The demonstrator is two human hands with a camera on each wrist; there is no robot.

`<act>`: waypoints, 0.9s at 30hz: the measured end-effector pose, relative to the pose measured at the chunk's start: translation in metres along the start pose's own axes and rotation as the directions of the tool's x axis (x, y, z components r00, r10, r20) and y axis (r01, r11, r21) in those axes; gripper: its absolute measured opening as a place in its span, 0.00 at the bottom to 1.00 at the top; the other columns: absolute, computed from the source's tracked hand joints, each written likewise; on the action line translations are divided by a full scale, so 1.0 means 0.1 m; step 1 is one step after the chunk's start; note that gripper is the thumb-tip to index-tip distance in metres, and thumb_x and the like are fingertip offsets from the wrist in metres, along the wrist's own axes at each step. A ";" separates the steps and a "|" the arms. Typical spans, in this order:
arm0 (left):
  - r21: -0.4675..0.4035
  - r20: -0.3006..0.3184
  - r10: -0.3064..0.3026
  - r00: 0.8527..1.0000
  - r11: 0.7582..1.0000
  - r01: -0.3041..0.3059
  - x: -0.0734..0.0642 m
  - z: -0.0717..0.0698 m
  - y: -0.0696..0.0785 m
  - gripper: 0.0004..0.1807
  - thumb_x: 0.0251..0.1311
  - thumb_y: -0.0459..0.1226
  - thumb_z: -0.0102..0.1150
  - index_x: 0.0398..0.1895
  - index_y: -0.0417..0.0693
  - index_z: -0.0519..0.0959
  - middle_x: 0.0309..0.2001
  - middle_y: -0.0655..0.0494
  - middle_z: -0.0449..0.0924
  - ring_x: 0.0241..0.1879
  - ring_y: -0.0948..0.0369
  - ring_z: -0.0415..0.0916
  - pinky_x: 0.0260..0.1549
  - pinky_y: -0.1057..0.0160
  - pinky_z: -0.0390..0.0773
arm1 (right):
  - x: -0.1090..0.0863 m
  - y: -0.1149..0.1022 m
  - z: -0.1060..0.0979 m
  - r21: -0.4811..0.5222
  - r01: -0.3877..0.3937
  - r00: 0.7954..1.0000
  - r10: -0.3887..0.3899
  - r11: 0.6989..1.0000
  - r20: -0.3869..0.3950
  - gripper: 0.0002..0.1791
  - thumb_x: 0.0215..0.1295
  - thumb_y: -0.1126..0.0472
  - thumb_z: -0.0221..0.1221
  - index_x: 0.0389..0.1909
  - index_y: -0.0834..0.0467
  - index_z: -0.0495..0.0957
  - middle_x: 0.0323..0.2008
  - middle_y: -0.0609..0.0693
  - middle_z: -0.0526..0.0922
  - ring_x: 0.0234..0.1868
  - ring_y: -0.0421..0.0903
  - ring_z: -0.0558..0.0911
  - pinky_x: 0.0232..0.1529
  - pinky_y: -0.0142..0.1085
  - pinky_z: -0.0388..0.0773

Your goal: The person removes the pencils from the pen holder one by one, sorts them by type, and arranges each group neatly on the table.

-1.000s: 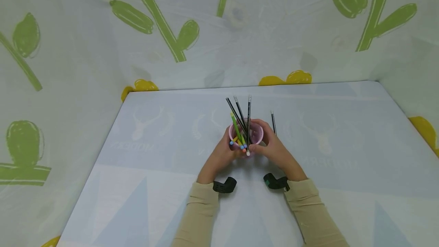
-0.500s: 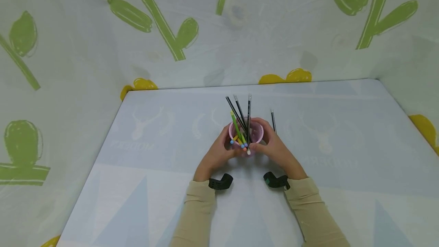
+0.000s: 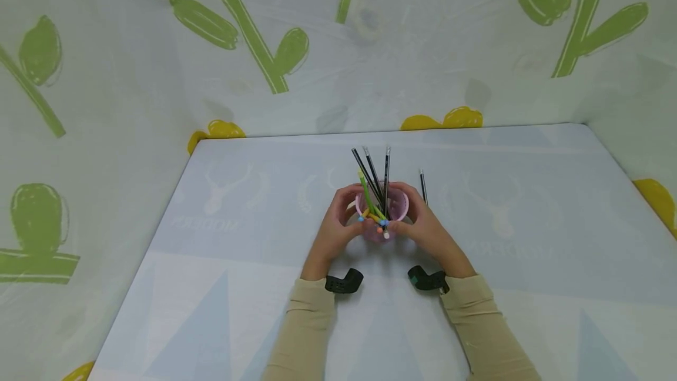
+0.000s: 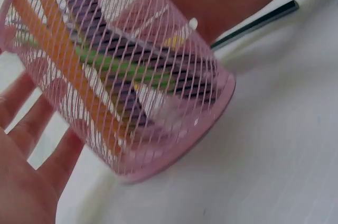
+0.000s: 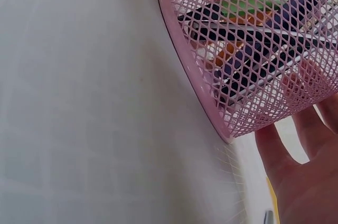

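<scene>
A pink mesh pencil cup (image 3: 374,236) stands between my two hands over the table. Several black pencils (image 3: 388,172) with pale ends lean out of its far side, beside a green one (image 3: 365,187). Shorter sticks with blue and orange tips show at the near rim. My left hand (image 3: 330,234) curves round the cup's left side, its fingers against the mesh (image 4: 95,102) in the left wrist view. From the right, my right hand (image 3: 431,237) grips the cup, thumb at the front. In the right wrist view its fingers lie along the mesh (image 5: 253,92).
One loose black pencil (image 3: 423,186) lies on the table just beyond my right hand. The pale table (image 3: 238,287) has faint printed shapes and meets a leaf-patterned backdrop (image 3: 338,87) at the back and sides. A black wrist device (image 3: 345,281) sits on each wrist.
My left hand has shifted its hold, its fingers now arching higher round the cup's left side. The coloured tips at the near rim have moved slightly right. My right hand stays nearly still.
</scene>
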State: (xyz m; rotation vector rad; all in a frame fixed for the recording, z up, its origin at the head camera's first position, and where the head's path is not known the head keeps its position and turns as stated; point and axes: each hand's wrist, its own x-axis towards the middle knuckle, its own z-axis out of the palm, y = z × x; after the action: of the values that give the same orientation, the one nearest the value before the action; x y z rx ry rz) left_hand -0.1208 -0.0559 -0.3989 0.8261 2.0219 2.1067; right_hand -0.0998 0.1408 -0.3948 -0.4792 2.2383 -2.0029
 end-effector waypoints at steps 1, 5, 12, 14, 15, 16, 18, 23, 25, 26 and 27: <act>0.009 0.004 0.010 1.000 1.000 -0.010 0.00 0.00 0.00 0.26 0.53 0.36 0.60 0.53 0.35 0.64 0.61 0.45 0.58 0.62 0.53 0.55 0.57 0.50 0.57 | 0.00 0.00 0.00 0.000 0.001 1.000 -0.001 1.000 -0.001 0.36 0.54 0.69 0.58 0.63 0.58 0.53 0.62 0.58 0.57 0.63 0.56 0.58 0.59 0.55 0.52; 0.021 0.018 0.040 0.999 0.999 -0.040 -0.01 -0.01 0.00 0.13 0.55 0.31 0.56 0.42 0.32 0.72 0.62 0.41 0.57 0.62 0.54 0.56 0.57 0.52 0.58 | -0.01 0.00 -0.01 -0.003 -0.006 1.000 0.006 1.000 0.000 0.36 0.54 0.69 0.57 0.63 0.57 0.53 0.63 0.57 0.56 0.63 0.56 0.58 0.59 0.55 0.51; -0.005 -0.021 0.028 0.999 1.000 -0.028 -0.03 -0.06 0.00 0.08 0.56 0.29 0.54 0.37 0.31 0.77 0.60 0.46 0.63 0.59 0.56 0.62 0.53 0.57 0.65 | -0.01 -0.01 0.00 -0.010 -0.022 1.000 0.022 1.000 -0.001 0.36 0.54 0.71 0.57 0.63 0.57 0.52 0.63 0.57 0.56 0.63 0.56 0.57 0.60 0.54 0.51; 0.020 -0.028 0.033 0.999 0.999 -0.032 -0.02 -0.07 0.01 0.08 0.56 0.29 0.54 0.37 0.31 0.78 0.59 0.48 0.64 0.59 0.54 0.61 0.53 0.56 0.66 | -0.01 -0.01 0.00 -0.009 -0.022 1.000 0.022 1.000 -0.005 0.36 0.54 0.71 0.57 0.63 0.57 0.52 0.63 0.57 0.56 0.64 0.55 0.57 0.60 0.54 0.51; 0.038 -0.033 0.036 0.999 0.999 -0.035 -0.02 -0.08 0.02 0.08 0.56 0.29 0.54 0.36 0.31 0.78 0.59 0.48 0.64 0.59 0.54 0.61 0.53 0.55 0.66 | -0.01 0.00 -0.01 -0.009 -0.023 1.000 0.023 1.000 -0.006 0.36 0.54 0.71 0.57 0.63 0.57 0.52 0.63 0.57 0.56 0.64 0.55 0.57 0.60 0.54 0.50; 0.053 -0.040 0.040 0.998 0.998 -0.038 -0.02 -0.08 0.04 0.08 0.57 0.30 0.54 0.36 0.32 0.78 0.59 0.48 0.65 0.59 0.54 0.61 0.53 0.55 0.66 | -0.01 0.00 -0.01 -0.009 -0.024 1.000 0.024 1.000 -0.006 0.36 0.54 0.71 0.57 0.63 0.57 0.52 0.64 0.57 0.56 0.64 0.55 0.56 0.60 0.54 0.50; 0.070 -0.053 0.047 0.998 0.997 -0.043 -0.02 -0.10 0.07 0.09 0.57 0.31 0.54 0.36 0.33 0.79 0.57 0.47 0.66 0.59 0.53 0.61 0.52 0.54 0.67 | 0.00 0.00 0.00 -0.007 -0.025 1.000 0.025 1.000 -0.006 0.36 0.54 0.71 0.57 0.63 0.57 0.53 0.64 0.57 0.56 0.64 0.56 0.56 0.60 0.54 0.50; 0.027 -0.100 0.055 0.994 0.998 -0.052 -0.02 -0.12 0.13 0.10 0.58 0.31 0.53 0.36 0.30 0.78 0.53 0.43 0.68 0.56 0.53 0.64 0.49 0.56 0.69 | 0.00 0.00 -0.01 -0.012 -0.033 0.999 0.033 0.999 -0.006 0.37 0.54 0.69 0.58 0.63 0.56 0.52 0.64 0.57 0.56 0.63 0.56 0.57 0.60 0.53 0.51; -0.012 -0.120 0.052 0.991 0.998 -0.054 -0.01 -0.12 0.13 0.10 0.58 0.30 0.53 0.36 0.28 0.77 0.51 0.41 0.70 0.54 0.53 0.66 0.49 0.56 0.70 | 0.00 0.01 0.00 -0.015 -0.029 1.000 0.029 0.999 -0.010 0.37 0.54 0.67 0.59 0.63 0.57 0.52 0.64 0.57 0.56 0.63 0.55 0.57 0.60 0.53 0.52; -0.028 -0.131 0.044 0.990 0.998 -0.048 -0.02 -0.12 0.13 0.10 0.58 0.30 0.53 0.37 0.28 0.77 0.49 0.41 0.71 0.53 0.52 0.67 0.49 0.56 0.70 | 0.00 0.01 0.00 -0.012 -0.021 1.000 0.021 1.000 -0.009 0.37 0.53 0.67 0.59 0.63 0.57 0.52 0.63 0.57 0.56 0.63 0.55 0.57 0.60 0.53 0.52; -0.039 -0.144 0.029 0.989 0.999 -0.035 -0.02 -0.13 0.13 0.10 0.58 0.30 0.53 0.38 0.29 0.77 0.49 0.41 0.73 0.53 0.52 0.68 0.49 0.55 0.70 | 0.00 0.01 0.00 -0.011 -0.015 1.000 0.015 1.000 -0.009 0.37 0.53 0.67 0.59 0.63 0.57 0.52 0.63 0.57 0.56 0.63 0.55 0.57 0.60 0.53 0.53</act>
State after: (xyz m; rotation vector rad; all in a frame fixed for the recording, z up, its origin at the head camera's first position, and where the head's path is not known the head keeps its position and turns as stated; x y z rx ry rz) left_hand -0.1208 -0.0698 -0.3866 0.7248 2.0372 2.2786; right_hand -0.0997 0.1406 -0.3954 -0.4548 2.2526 -1.9899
